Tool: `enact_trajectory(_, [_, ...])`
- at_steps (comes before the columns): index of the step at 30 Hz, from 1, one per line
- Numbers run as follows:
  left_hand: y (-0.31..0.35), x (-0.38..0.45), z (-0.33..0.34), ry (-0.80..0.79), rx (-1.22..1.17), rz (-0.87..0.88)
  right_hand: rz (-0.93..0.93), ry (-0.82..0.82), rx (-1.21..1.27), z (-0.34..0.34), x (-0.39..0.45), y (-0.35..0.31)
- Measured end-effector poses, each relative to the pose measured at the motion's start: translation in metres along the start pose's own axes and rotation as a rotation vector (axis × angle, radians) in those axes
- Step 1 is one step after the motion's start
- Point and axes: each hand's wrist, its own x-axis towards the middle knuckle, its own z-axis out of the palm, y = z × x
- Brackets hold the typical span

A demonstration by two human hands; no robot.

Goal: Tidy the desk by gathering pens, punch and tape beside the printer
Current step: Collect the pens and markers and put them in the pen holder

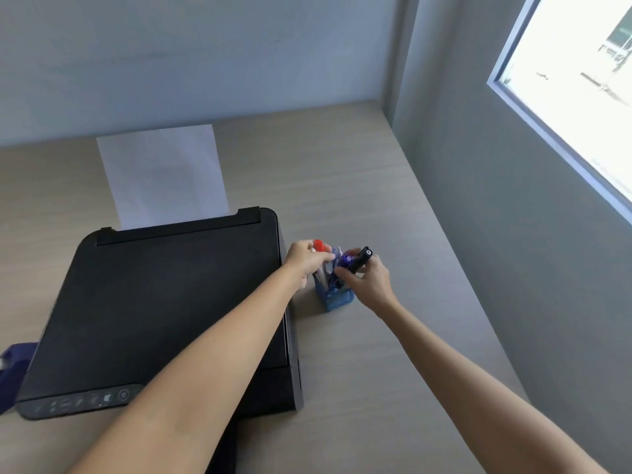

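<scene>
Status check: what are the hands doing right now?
Left hand on red-capped pen. Right hand holds black marker over blue pen cup beside printer. Nothing blocking.

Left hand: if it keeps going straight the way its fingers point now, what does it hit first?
The left hand points right, across the blue mesh pen holder. It would first meet the pens standing in it, then probably the black marker in the right hand; depth is hard to judge.

dark blue object (15,371) cut off at left edge, printer (164,313) buttons blurred, pen holder (337,297) contents partly hidden by hands
</scene>
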Motion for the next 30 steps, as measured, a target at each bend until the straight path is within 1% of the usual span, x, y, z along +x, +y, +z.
enact_trajectory(3, [0.001, -0.003, 0.001, -0.095, -0.189, -0.051, -0.02, -0.025, 0.15, -0.006, -0.005, -0.01])
enact_trajectory(6, [-0.002, -0.001, 0.002, -0.081, -0.196, -0.077, -0.026, -0.036, 0.265, -0.004, -0.002, -0.018])
enact_trajectory(8, [-0.007, -0.001, 0.007, -0.055, -0.12, -0.074, -0.028, -0.055, 0.257, -0.001, 0.001, -0.016])
enact_trajectory(10, [-0.013, 0.0, 0.012, -0.035, -0.088, -0.087, 0.024, -0.136, 0.168, 0.003, 0.004, -0.01])
enact_trajectory(11, [-0.014, 0.001, 0.013, -0.028, -0.115, -0.101, 0.056, -0.19, 0.142, 0.005, 0.004, -0.006])
enact_trajectory(12, [-0.015, 0.003, 0.014, -0.025, -0.163, -0.126, 0.076, -0.228, 0.155, 0.006, 0.003, -0.003])
enact_trajectory(14, [-0.013, 0.004, 0.014, -0.012, -0.326, -0.193, 0.108, -0.254, 0.253, 0.007, 0.001, 0.003])
enact_trajectory(16, [-0.009, 0.005, 0.012, 0.0, -0.493, -0.254, 0.194, -0.267, 0.362, 0.007, 0.001, 0.009])
enact_trajectory(17, [-0.008, 0.006, 0.01, -0.007, -0.531, -0.275, 0.253, -0.269, 0.408, 0.007, 0.001, 0.012])
enact_trajectory(19, [-0.008, 0.007, 0.008, -0.02, -0.519, -0.285, 0.345, -0.263, 0.465, 0.007, 0.001, 0.015])
enact_trajectory(21, [-0.007, 0.007, 0.008, -0.023, -0.488, -0.276, 0.375, -0.261, 0.495, 0.008, 0.003, 0.016])
enact_trajectory(23, [-0.005, 0.007, 0.009, -0.024, -0.442, -0.269, 0.386, -0.263, 0.468, 0.008, 0.005, 0.014])
enact_trajectory(26, [0.002, 0.0, 0.009, -0.006, -0.32, -0.264, 0.334, -0.247, 0.37, 0.0, 0.004, 0.001])
enact_trajectory(27, [0.006, -0.004, 0.007, 0.004, -0.284, -0.242, 0.3, -0.22, 0.328, -0.005, 0.004, -0.006])
enact_trajectory(30, [0.022, -0.014, -0.004, -0.016, -0.311, -0.168, 0.169, -0.081, 0.22, -0.018, 0.004, -0.034])
